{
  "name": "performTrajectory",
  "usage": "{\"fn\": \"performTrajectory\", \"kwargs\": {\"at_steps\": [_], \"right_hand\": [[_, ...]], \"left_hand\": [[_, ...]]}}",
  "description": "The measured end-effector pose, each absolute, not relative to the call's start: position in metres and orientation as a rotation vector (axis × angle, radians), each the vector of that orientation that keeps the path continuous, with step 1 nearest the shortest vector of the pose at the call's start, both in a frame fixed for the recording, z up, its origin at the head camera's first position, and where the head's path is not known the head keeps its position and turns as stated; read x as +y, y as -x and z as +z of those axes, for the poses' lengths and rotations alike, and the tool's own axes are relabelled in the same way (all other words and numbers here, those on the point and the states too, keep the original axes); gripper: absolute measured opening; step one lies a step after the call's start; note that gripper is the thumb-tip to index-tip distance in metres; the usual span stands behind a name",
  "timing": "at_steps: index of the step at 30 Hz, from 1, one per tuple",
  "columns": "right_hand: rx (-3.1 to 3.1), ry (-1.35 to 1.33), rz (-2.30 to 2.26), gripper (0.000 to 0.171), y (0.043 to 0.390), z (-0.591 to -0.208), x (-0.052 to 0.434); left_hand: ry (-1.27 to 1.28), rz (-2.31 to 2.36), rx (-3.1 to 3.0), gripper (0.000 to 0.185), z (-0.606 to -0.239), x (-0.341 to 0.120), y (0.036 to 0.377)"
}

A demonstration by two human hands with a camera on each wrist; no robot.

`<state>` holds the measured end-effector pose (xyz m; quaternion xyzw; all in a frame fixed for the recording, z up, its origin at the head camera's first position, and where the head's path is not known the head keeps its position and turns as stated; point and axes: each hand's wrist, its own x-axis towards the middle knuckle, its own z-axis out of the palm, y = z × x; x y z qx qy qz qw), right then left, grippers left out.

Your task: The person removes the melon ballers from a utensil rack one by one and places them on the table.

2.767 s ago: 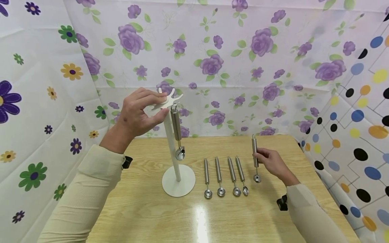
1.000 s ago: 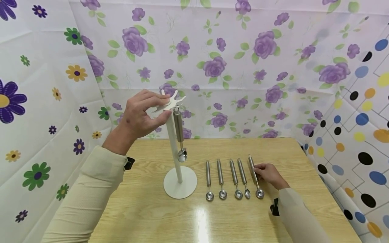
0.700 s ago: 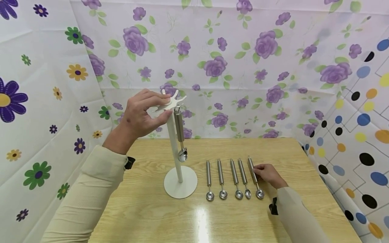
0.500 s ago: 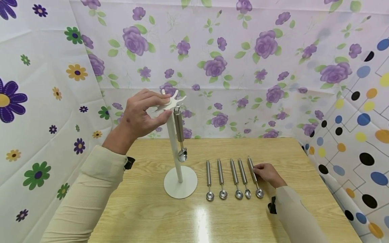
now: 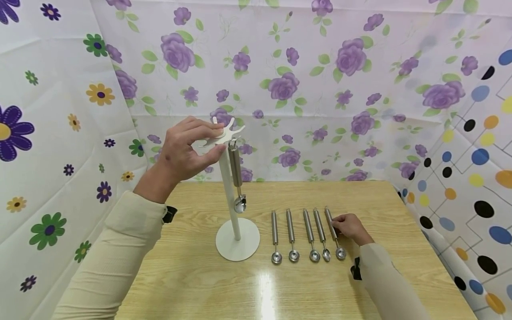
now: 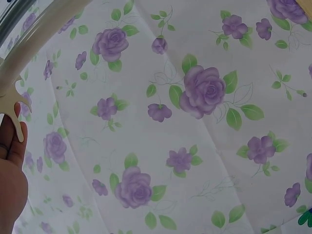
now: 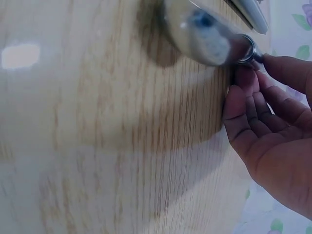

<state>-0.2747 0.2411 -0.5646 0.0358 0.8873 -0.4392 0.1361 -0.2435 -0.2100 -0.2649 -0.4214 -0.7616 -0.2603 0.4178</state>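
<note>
My left hand (image 5: 185,144) grips the top of a white hook stand (image 5: 238,250), thumb below the hooks and fingers above. The stand's post (image 6: 41,41) and my left hand (image 6: 12,180) show at the left edge of the left wrist view. From one hook hangs a steel scoop (image 5: 236,170). My right hand (image 5: 353,228) pinches the handle of the rightmost melon baller (image 5: 329,215), which lies slanted at the end of a row. In the right wrist view its bowl (image 7: 195,34) is close and blurred, with thumb and fingertips of my right hand (image 7: 278,136) behind it.
Left of the held baller lie more steel scoops: an oval-bowled one (image 5: 320,229) and several round-bowled melon ballers (image 5: 290,226), handles pointing away. They rest on a wood-grain table (image 5: 200,284). Flowered cloth (image 5: 280,89) hangs behind, dotted cloth (image 5: 480,178) at right.
My right hand has brought the melon baller down from a raised, nearly upright position and leftward to the row's end, then nudged it slightly left. The left hand keeps its grip on the stand.
</note>
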Motion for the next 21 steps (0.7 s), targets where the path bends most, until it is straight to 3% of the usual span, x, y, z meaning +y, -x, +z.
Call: {"fn": "performTrajectory", "kwargs": {"at_steps": [21], "right_hand": [[2.657, -0.107, -1.245, 0.032, 0.2713, -0.5662, 0.2427]], "left_hand": [[1.051, -0.643, -1.924, 0.059, -0.2645, -0.2104, 0.2424]]}}
